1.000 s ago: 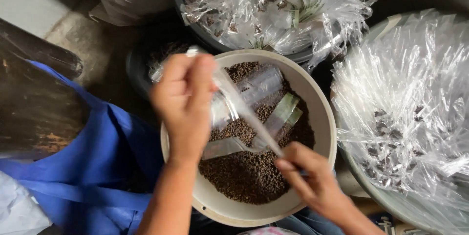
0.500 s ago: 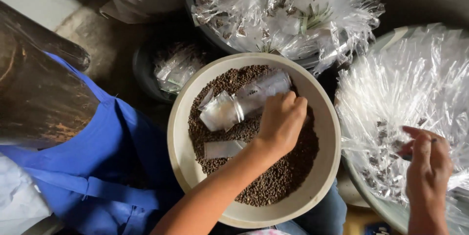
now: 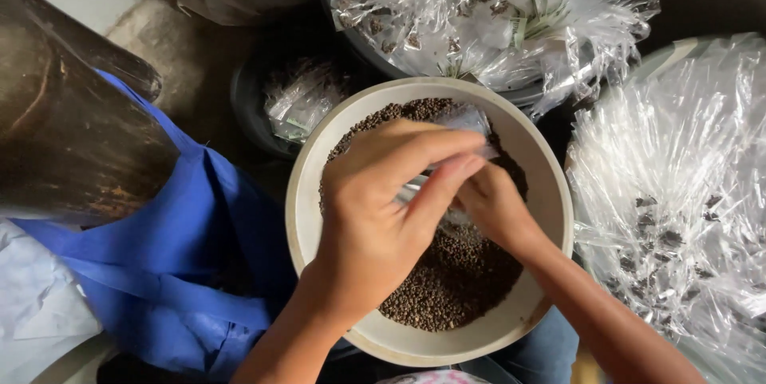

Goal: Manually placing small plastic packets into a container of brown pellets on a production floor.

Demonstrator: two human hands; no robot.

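Note:
A cream round bowl (image 3: 307, 192) holds small brown pellets (image 3: 455, 280). Both hands meet over its middle. My left hand (image 3: 383, 208) pinches a small clear plastic bag (image 3: 467, 124) between thumb and fingers. My right hand (image 3: 495, 204) comes in from the lower right and grips the same bag from below, fingers partly hidden by the left hand. The bag's lower part is covered by the hands.
A tub with filled clear packets (image 3: 479, 17) stands behind the bowl. A heap of empty clear bags (image 3: 678, 192) lies at the right. A dark pot with a few packets (image 3: 299, 100) sits at the upper left. Blue cloth (image 3: 175, 256) covers the left.
My right hand came back from the heap of bags at the right to the bowl. My left hand rose from the pellets, and both hands now hold one clear bag.

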